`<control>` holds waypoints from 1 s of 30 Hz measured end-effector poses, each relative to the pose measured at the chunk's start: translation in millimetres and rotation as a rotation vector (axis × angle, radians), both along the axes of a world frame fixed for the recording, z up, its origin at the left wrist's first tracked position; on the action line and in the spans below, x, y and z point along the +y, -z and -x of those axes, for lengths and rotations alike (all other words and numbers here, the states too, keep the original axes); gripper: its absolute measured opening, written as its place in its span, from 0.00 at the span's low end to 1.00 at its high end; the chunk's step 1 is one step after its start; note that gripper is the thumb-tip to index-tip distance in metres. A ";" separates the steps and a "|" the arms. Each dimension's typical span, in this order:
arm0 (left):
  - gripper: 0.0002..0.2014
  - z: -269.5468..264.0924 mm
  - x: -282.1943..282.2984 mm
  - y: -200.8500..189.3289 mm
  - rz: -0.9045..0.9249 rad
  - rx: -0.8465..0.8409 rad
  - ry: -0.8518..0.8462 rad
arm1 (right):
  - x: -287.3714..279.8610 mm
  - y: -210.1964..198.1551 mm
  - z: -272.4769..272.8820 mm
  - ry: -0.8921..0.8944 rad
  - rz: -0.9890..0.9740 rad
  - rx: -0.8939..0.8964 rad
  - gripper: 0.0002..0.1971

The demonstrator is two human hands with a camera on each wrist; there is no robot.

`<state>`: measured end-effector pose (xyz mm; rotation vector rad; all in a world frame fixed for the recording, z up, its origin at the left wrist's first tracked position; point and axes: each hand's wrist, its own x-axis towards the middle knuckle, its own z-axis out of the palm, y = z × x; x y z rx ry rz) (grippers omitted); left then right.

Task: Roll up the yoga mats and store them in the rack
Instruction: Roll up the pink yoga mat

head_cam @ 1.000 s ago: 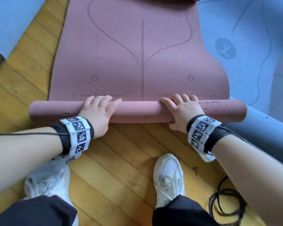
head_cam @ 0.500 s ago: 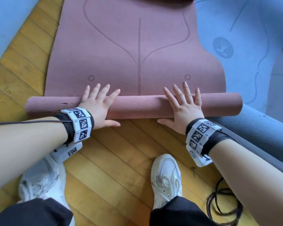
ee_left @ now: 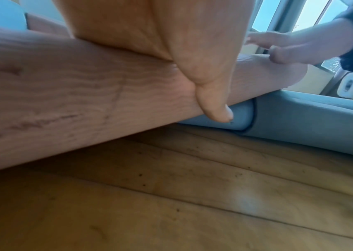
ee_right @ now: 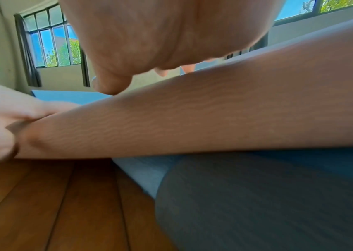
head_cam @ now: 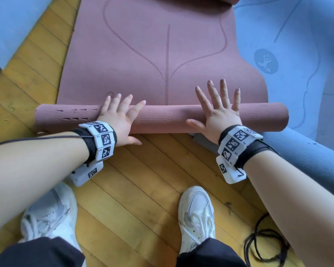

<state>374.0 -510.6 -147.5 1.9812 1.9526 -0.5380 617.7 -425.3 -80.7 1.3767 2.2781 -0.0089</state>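
Note:
A dusty pink yoga mat [head_cam: 162, 54] lies on the wooden floor, its near end wound into a roll [head_cam: 162, 118] that runs left to right. My left hand [head_cam: 120, 114] lies flat on the roll left of centre, fingers straight and reaching over its top. My right hand [head_cam: 218, 110] presses the roll right of centre with fingers spread wide. In the left wrist view the palm [ee_left: 149, 34] rests on the pink roll [ee_left: 85, 101]. In the right wrist view the palm [ee_right: 160, 34] hovers just over the roll [ee_right: 214, 110]. No rack is in view.
A blue mat [head_cam: 287, 54] lies flat to the right, and a rolled grey-blue mat [head_cam: 307, 157] sits under the pink roll's right end. Another blue mat [head_cam: 12, 22] lies at the far left. My white shoes [head_cam: 197, 214] stand close behind the roll. A black cable [head_cam: 266, 247] coils at lower right.
Both hands went from curled over the roll to flat with fingers straight and spread, and the roll has turned forward away from me.

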 end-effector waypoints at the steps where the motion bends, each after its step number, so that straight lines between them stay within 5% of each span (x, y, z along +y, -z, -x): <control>1: 0.58 1.2 2.7 -0.2 0.001 -0.009 -0.001 | -4.6 1.0 -2.2 -0.010 -0.006 0.008 0.43; 20: 0.54 13.4 14.8 0.6 -0.089 0.066 -0.050 | 22.0 7.9 4.3 -0.073 -0.025 -0.068 0.59; 30: 0.47 28.3 18.8 -18.9 -0.154 0.150 0.093 | 19.9 -9.2 -0.9 -0.172 -0.116 -0.012 0.43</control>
